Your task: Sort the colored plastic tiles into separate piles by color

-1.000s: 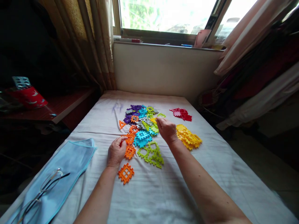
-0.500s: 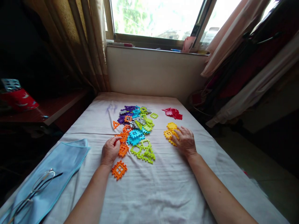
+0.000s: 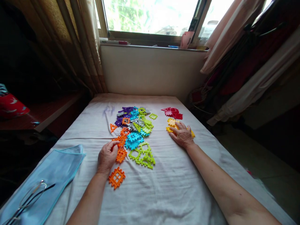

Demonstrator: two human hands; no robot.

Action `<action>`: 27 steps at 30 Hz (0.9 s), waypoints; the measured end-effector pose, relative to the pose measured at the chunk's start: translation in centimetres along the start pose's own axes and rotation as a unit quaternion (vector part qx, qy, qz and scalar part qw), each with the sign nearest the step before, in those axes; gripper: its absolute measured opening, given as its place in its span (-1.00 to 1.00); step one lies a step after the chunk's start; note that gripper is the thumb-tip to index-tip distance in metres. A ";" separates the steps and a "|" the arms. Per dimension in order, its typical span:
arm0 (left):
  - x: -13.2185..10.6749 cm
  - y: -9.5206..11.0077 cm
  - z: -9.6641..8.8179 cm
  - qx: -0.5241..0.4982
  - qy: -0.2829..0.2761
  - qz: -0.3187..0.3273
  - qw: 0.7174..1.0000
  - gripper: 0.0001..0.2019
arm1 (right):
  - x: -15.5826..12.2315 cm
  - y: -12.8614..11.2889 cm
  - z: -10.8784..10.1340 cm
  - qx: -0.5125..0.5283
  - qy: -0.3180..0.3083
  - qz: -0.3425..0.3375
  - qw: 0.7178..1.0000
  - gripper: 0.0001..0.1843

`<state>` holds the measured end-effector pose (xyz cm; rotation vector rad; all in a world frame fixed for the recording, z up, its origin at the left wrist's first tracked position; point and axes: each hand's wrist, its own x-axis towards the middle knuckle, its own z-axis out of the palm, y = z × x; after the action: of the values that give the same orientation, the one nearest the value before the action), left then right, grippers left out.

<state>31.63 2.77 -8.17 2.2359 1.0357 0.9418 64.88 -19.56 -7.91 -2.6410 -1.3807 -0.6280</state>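
Observation:
My right hand (image 3: 182, 135) lies palm down with its fingers spread over a small group of yellow plastic building tiles (image 3: 172, 122), which show beyond the fingertips and past the hand's right side. My left hand (image 3: 107, 157) is curled, with thumb and index finger together at the edge of the orange building tiles (image 3: 121, 141). Whether a tile is pinched there is hidden. Closer to me, a loose orange window tile (image 3: 116, 177) lies beside the left wrist. Blue tiles (image 3: 133, 141) and green tiles (image 3: 145, 157) sit right of the orange ones.
Purple tiles (image 3: 127, 110) and grey ones (image 3: 138, 125) form the far part of the pile. Red tiles (image 3: 172, 113) lie behind the yellow group. A light blue cloth (image 3: 59, 165) with eyeglasses (image 3: 30, 197) is on the left of the white bedsheet (image 3: 150, 203).
My right hand has come down flatter over the yellow tiles, and some now show to its right. My left hand stays beside the orange tiles. The view has shifted slightly.

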 end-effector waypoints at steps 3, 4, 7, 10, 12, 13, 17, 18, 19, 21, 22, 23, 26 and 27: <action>0.0 0.1 0.0 -0.009 0.006 -0.004 1.000 -0.71 | 1.0 1.0 0.9 -0.006 0.005 0.012 1.000 -0.65; 0.0 0.1 0.0 -0.011 0.009 -0.007 1.000 -0.71 | 1.4 1.4 1.3 -0.006 0.007 0.018 1.000 -0.65; 0.0 0.1 0.0 -0.022 0.022 -0.018 0.999 -0.72 | 2.1 2.2 2.1 -0.005 0.014 0.037 0.999 -0.64; 0.0 0.1 -0.2 -0.044 0.043 -0.033 0.998 -0.72 | 2.3 2.2 2.3 -0.008 0.037 0.040 0.998 -0.60; 0.0 0.1 -0.3 -0.058 0.061 -0.055 0.995 -0.71 | 2.5 1.4 2.1 -0.001 0.064 0.026 0.998 -0.56; 0.0 0.1 -0.4 -0.063 0.070 -0.068 0.993 -0.70 | 2.7 0.7 1.9 0.009 0.077 0.012 0.997 -0.55; 0.3 0.0 -0.5 -0.113 0.096 -0.114 0.982 -0.67 | 5.6 -3.7 2.0 0.090 0.093 -0.059 0.990 -0.54; 0.4 -0.1 -0.5 -0.134 0.104 -0.122 0.978 -0.67 | 6.8 -4.9 2.3 0.117 0.085 -0.069 0.987 -0.53; 0.5 -0.1 -0.4 -0.155 0.114 -0.130 0.973 -0.66 | 8.2 -6.0 2.8 0.145 0.074 -0.070 0.984 -0.52; 0.6 -0.2 -0.4 -0.186 0.135 -0.142 0.963 -0.66 | 11.5 -7.7 4.0 0.193 0.044 -0.043 0.979 -0.48; 0.6 -0.3 -0.4 -0.194 0.142 -0.145 0.960 -0.67 | 13.3 -8.3 4.6 0.211 0.027 -0.016 0.977 -0.45; 0.6 -0.3 -0.4 -0.200 0.146 -0.147 0.958 -0.67 | 15.0 -8.8 5.1 0.226 0.003 0.018 0.974 -0.43; 0.5 -0.4 -0.4 -0.205 0.139 -0.148 0.958 -0.66 | 19.7 -9.2 6.6 0.245 -0.090 0.128 0.957 -0.35; 0.4 -0.4 -0.5 -0.203 0.133 -0.148 0.959 -0.65 | 21.0 -9.3 7.0 0.246 -0.112 0.148 0.951 -0.33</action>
<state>31.26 3.40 -8.02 1.5992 1.1330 1.2138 70.18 3.84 -6.87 -2.4709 -0.9813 0.0547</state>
